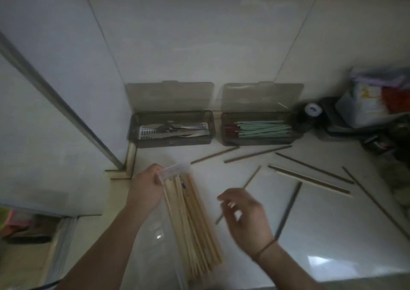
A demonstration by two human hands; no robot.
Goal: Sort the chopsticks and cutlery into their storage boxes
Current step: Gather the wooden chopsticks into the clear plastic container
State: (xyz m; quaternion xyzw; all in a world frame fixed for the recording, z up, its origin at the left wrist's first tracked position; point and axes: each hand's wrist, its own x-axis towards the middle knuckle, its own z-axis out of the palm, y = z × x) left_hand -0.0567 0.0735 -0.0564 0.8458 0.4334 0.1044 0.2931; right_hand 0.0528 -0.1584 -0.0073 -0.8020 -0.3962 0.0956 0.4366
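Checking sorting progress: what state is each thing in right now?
Left storage box: lid open, metal cutlery inside.
Right storage box: lid open, green and red chopsticks inside.
Bag of wooden chopsticks: gripped at the top by the left hand.
Right hand: fingers loosely curled, holding nothing.
Loose chopsticks: scattered on the counter.

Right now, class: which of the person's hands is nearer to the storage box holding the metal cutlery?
Left. The left hand grips a bag of wooden chopsticks just below the cutlery box; the right hand hovers lower and further right, nearer the loose chopsticks.
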